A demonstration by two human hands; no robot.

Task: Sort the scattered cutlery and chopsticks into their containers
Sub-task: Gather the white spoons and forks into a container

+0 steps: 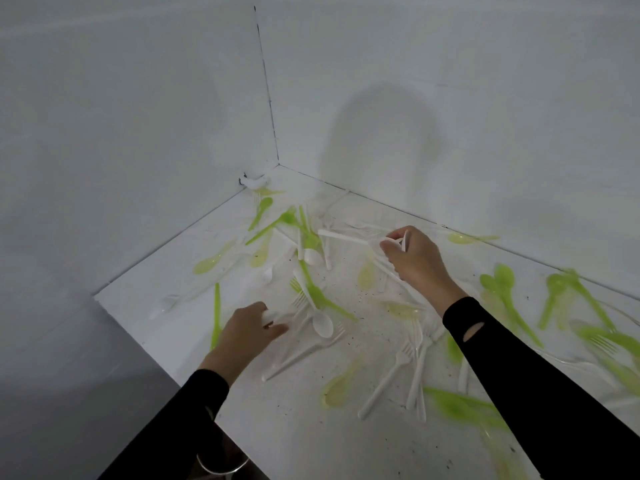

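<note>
Counter (304, 441): white, set into a wall corner, strewn with white and green plastic cutlery. A long green piece (216, 317) lies near its left edge. Left hand (247, 332): fingers curled round a white utensil (269, 318), type not discernible. A white spoon (322, 324) lies just to its right. Right hand (414, 261), toward the back edge: grips white cutlery, and one white handle (343, 237) projects leftward. Green spoons (502, 282) lie near the back edge at right.

I am looking down at a white table (311, 445) sitting in a corner of walls (138, 133). Plastic cutlery (273, 226) is lying scattered all over it: green spoons (503, 279) at the right of the frame, white forks (408, 353) crossing lower centre, a white spoon (322, 324) mid-frame. Dark specks (360, 299) are dotting the top.
</note>
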